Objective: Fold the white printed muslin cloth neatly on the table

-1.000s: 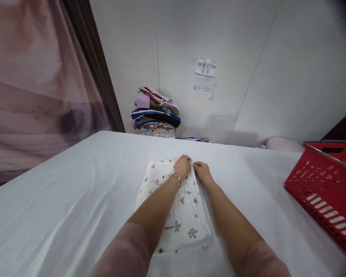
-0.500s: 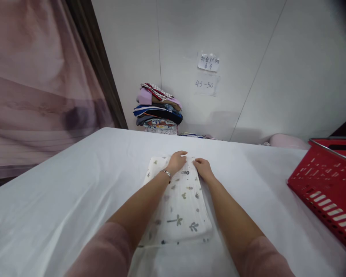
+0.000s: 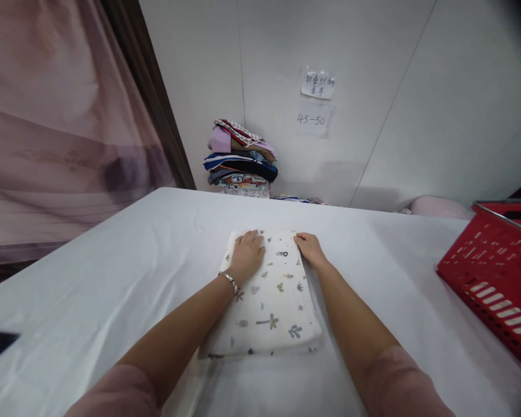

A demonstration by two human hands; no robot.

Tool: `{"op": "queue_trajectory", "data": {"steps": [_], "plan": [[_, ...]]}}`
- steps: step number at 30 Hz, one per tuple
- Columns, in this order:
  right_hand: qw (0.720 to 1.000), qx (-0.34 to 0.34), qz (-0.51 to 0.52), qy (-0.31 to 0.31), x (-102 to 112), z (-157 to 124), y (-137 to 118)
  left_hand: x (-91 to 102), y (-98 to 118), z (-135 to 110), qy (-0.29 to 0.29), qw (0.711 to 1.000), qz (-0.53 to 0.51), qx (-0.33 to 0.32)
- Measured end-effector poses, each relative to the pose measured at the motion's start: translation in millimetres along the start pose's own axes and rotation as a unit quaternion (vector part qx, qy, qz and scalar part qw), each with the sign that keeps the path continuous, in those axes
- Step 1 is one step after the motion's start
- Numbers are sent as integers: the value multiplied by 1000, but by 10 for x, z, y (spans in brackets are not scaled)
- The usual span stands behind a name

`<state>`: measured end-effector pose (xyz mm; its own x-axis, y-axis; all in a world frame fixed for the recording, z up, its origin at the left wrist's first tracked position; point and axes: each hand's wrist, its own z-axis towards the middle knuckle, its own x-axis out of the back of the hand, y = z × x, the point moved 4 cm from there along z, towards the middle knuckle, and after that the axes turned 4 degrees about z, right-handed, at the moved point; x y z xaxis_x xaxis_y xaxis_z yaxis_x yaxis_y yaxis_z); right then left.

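Folded printed cloth [image 3: 271,301] lies mid-table [image 3: 113,260]. Left hand [image 3: 247,255] rests flat on its far left part, fingers spread, holding nothing. Right hand [image 3: 310,250] sits at the far right corner; whether it pinches the edge cannot be told. Uneven pressure could skew the layers.

Textile sorting room: sheeted table [image 3: 113,278], stacked folded fabrics [image 3: 242,167], wall labels [image 3: 317,85] (handwritten), red basket [image 3: 499,278].

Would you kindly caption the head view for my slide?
Left hand and right hand rest on the far end of a folded printed cloth on a white table, red basket nearby.
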<state>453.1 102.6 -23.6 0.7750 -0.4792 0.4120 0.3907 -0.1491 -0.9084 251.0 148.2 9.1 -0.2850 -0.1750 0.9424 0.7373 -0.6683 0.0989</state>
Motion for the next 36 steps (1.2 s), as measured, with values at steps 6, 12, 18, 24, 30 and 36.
{"op": "queue_trajectory", "data": {"steps": [6, 12, 18, 24, 30, 36], "plan": [[998, -63, 14, -12, 52, 30, 35, 116, 442, 23, -53, 988, -140, -22], [985, -124, 30, -120, 112, -37, -57, 29, 637, 115, -152, 956, -229, 102], [953, -161, 47, -253, 148, -152, -109, -67, 703, 218, -201, 948, -208, 130], [940, -161, 85, -289, 182, -181, -100, -122, 679, 230, -275, 894, -305, 180], [938, -163, 108, -288, 153, -164, -53, -123, 697, 233, -233, 850, -428, 199], [936, -168, 109, -290, 140, -162, -26, -258, 757, 203, -198, 874, -408, 173]]}}
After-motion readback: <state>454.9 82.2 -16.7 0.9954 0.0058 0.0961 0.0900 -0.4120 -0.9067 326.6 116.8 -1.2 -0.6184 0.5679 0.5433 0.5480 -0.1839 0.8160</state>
